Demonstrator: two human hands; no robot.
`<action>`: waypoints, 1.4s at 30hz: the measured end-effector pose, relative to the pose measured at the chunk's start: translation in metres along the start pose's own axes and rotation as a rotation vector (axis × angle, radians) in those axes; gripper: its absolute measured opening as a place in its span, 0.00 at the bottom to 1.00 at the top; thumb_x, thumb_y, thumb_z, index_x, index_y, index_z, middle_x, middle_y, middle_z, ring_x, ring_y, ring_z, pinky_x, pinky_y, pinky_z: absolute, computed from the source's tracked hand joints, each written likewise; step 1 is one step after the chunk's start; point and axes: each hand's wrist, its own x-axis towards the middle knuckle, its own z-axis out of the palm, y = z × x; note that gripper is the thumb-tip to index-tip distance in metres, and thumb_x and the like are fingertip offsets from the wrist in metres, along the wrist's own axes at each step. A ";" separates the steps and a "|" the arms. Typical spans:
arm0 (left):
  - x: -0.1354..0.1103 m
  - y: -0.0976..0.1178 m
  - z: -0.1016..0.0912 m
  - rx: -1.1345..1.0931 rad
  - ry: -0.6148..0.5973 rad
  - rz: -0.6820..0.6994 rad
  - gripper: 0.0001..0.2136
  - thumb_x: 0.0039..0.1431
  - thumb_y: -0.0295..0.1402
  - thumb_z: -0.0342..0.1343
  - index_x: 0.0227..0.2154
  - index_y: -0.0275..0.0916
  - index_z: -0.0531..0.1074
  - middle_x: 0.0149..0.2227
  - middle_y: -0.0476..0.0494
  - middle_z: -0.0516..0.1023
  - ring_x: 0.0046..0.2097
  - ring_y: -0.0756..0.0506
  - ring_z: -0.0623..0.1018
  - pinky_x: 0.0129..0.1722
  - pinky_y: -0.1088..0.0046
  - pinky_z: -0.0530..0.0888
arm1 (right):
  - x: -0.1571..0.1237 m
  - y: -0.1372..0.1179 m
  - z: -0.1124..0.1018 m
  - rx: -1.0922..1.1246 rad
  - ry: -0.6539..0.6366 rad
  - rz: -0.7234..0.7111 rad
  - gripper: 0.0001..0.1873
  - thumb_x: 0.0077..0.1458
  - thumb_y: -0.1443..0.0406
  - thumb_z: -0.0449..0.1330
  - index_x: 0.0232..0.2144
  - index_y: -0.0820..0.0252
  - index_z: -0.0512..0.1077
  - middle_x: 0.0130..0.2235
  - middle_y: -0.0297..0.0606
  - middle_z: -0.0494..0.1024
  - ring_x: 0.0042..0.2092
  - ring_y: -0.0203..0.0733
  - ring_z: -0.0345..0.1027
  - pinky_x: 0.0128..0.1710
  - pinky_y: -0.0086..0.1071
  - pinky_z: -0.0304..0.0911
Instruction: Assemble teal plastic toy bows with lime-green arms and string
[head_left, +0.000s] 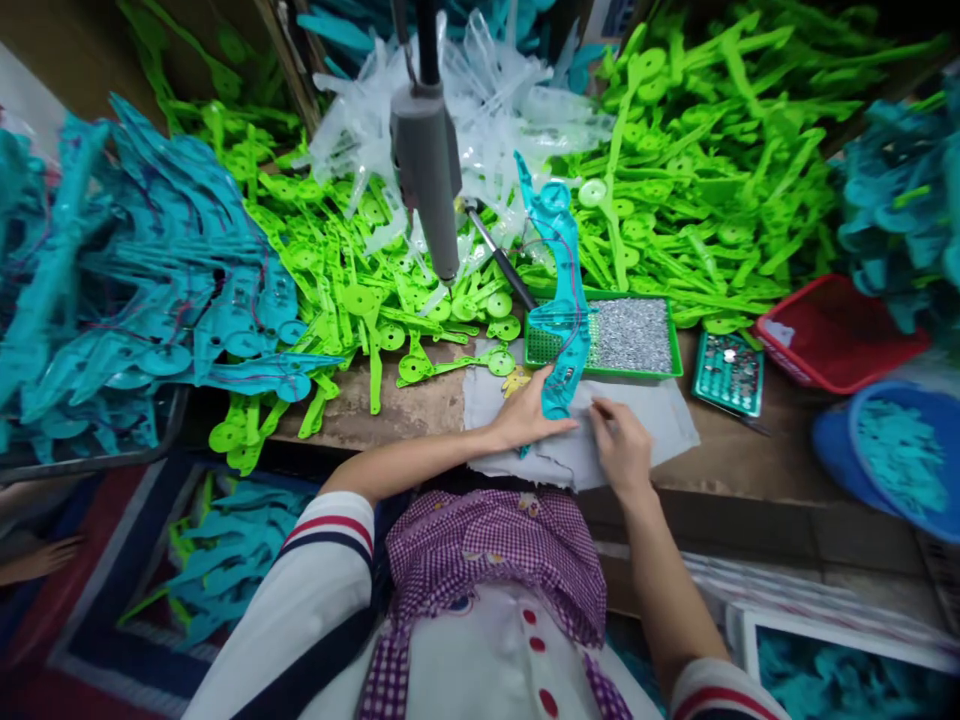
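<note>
My left hand grips the lower end of a long turquoise plastic shell, which stands up from the hand and has thin red wires along it. Just right of it, my right hand is closed with its fingertips together; what they pinch, if anything, is too small to make out. Both hands are over a grey cloth on the bench. Behind the shell lies a green tray of small silvery screws. A grey electric screwdriver hangs above the bench, left of the shell.
Lime-green plastic parts and clear plastic pieces are heaped behind. Wired turquoise shells are piled left. At right are a small tray of metal pieces, a red bin and a blue bucket. A black-handled tool leans by the shell.
</note>
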 end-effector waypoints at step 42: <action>0.000 -0.011 0.004 0.026 0.006 0.082 0.45 0.49 0.38 0.70 0.67 0.39 0.53 0.63 0.30 0.69 0.62 0.30 0.73 0.60 0.45 0.73 | -0.005 -0.038 0.026 0.056 0.069 -0.029 0.21 0.67 0.59 0.54 0.58 0.56 0.72 0.58 0.51 0.72 0.60 0.51 0.67 0.59 0.52 0.66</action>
